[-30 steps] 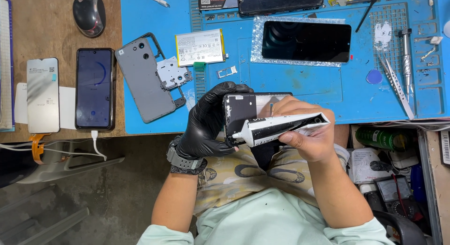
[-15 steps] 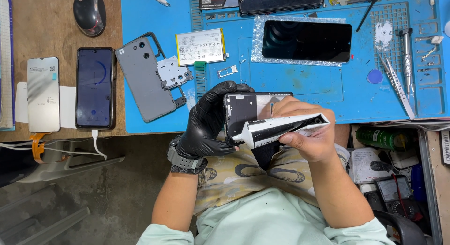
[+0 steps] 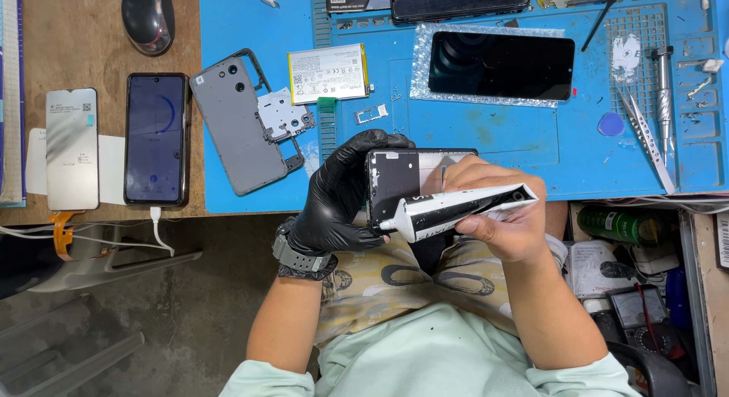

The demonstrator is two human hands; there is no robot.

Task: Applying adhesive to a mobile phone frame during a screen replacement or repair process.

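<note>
Phone frame [image 3: 406, 177] is sitting in the gloved left hand [image 3: 342, 196], held up just off the near edge of the blue mat [image 3: 486, 150], over the person's lap. Left hand is wrapping it from the left side w/ fingers curling over the top edge and thumb under, so a closed grip on the frame. Long axis of the frame is running roughly left-right, open inner face pointing up at the cam.

Bare right hand [image 3: 509, 222] is closed around a black and white glue tube [image 3: 456, 211], squeezing/pinching it mid-body. Tube is lying across the frame at a shallow diagonal, crimped tail up and to the right, nozzle end down-left, right by the frame's lower edge near the left thumb. Can't tell if the tip is actually touching the frame or just above it, too small.

So basically the nozzle is pointing toward the left hand, along the frame's long side, and the right hand is the one closer to the frame's right half.

Other stuff on the mat: grey back cover [image 3: 239, 123], battery [image 3: 328, 74], loose screen [image 3: 501, 65], tweezers [image 3: 645, 139], all well apart from both hands.
</note>
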